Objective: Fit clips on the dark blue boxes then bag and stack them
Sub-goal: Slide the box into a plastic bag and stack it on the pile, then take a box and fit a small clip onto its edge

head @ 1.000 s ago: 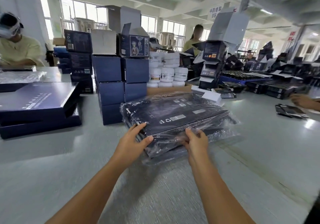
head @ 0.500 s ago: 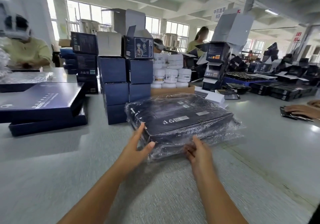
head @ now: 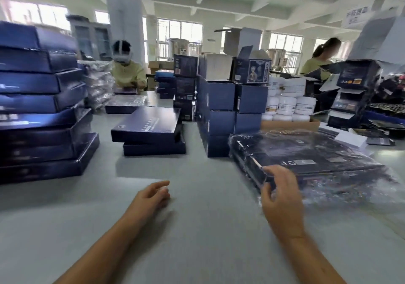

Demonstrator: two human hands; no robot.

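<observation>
Fingers (head: 268,192) of right hand (head: 282,198) curled at near corner of bagged boxes (head: 306,158), left hand (head: 151,196) loosely curled, empty; unbagged boxes (head: 149,128) judged left on table (head: 197,229).

Left hand (head: 151,196) loosely curled, right hand (head: 281,192) open, fingers spread.

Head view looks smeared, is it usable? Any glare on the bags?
Head view: motion blur throughout, both the left hand and right hand soft; wide-angle bending at edges; window glare behind; bright reflections on the bagged stack.
</observation>
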